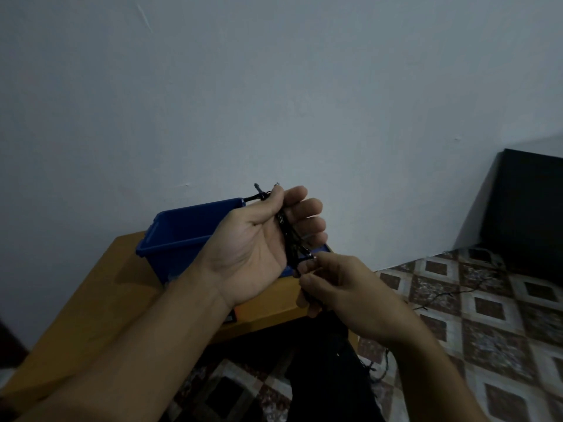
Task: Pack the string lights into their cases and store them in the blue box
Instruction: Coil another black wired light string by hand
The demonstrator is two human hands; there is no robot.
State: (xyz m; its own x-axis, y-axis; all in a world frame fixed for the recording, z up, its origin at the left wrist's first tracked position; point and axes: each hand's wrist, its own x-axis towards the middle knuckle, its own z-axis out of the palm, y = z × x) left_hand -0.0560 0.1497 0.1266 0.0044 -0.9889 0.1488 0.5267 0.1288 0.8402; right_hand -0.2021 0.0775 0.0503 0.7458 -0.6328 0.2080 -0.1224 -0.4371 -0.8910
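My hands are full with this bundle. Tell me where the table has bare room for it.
Bare orange wooden tabletop lies left of the blue plastic box, out to the table's left edge. A strip shows in front of the box, near the left hand holding the black string lights. Crowded: the patterned tiled floor at right, where loose black wire trails.

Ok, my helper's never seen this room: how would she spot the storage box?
Find the orange-brown table against the pale wall. The box stands on it, behind the raised left hand. It is the only bright blue thing there, open-topped.
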